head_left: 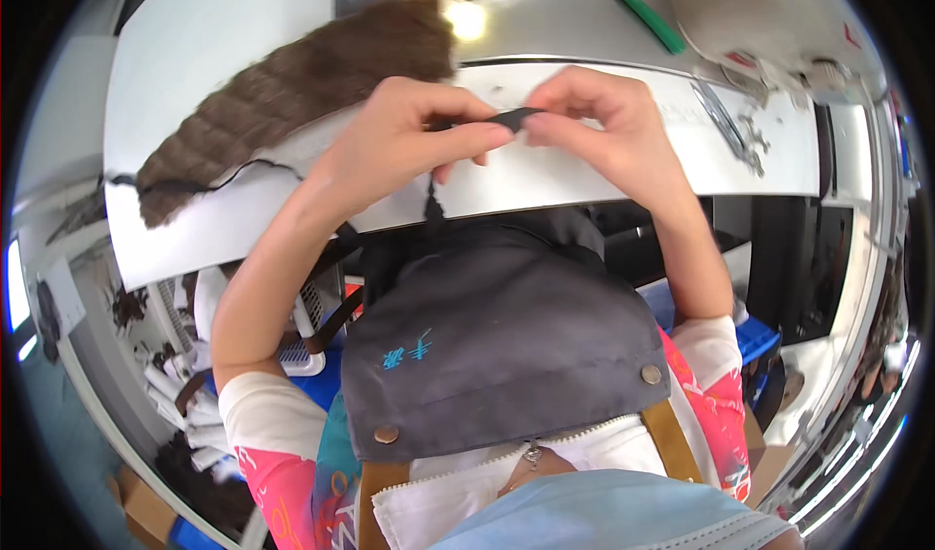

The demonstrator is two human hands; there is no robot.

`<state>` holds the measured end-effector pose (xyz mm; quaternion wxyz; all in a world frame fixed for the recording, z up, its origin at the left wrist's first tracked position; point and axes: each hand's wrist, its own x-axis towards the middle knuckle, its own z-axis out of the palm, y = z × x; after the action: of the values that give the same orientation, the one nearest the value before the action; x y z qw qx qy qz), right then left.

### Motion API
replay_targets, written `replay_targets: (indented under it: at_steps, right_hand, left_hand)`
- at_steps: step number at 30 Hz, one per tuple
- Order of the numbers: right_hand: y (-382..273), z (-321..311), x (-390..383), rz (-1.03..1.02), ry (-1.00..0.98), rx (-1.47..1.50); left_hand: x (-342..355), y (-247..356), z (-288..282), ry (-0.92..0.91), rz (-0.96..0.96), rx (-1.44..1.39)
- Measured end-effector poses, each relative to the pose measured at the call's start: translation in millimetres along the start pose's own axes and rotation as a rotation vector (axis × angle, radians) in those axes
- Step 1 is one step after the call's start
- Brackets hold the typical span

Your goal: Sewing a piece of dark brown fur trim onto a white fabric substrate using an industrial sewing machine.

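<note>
My left hand (414, 136) and my right hand (609, 127) are raised over the front of the white table. Between their fingertips is a narrow black fabric strip (514, 119), each hand pinching it between thumb and finger. A loose black end hangs below my left hand, over the table edge. Left of the hands lies a long piece of brown fur (292, 83), on the white tabletop (224, 15). A thin black cord (248, 167) runs across the fur's lower end toward my left forearm, which hides part of it.
A beige sewing machine (755, 15) stands at the far right. Near it lie a green-handled tool (648, 17) and silver tweezers (719, 114) beside small metal parts (753, 136). A dark apron (516, 326) covers my lap, below the table edge. White material (200, 404) is stored at lower left.
</note>
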<state>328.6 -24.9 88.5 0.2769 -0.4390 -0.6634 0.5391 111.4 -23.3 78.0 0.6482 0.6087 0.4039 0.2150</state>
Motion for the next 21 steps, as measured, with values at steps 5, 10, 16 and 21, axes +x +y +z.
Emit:
replay_targets:
  at_steps: [5,10,16,21]
  right_hand:
    - [7.1,9.9,7.9,-0.063,0.121,0.423]
    - [0.5,68.8,10.4,0.092,-0.504,0.814]
    - [11.3,-3.2,6.7,0.348,-0.265,0.407]
    - [11.5,-26.7,8.1,0.400,-0.166,0.164]
  left_hand:
    - [0.3,-2.1,8.9,0.064,0.116,-0.277]
    - [-20.5,33.1,-24.3,0.450,0.449,-0.284]
    - [-150.8,-44.5,-269.7,1.159,0.474,-0.511]
    - [-238.7,-171.0,-421.2,1.575,0.251,-0.320]
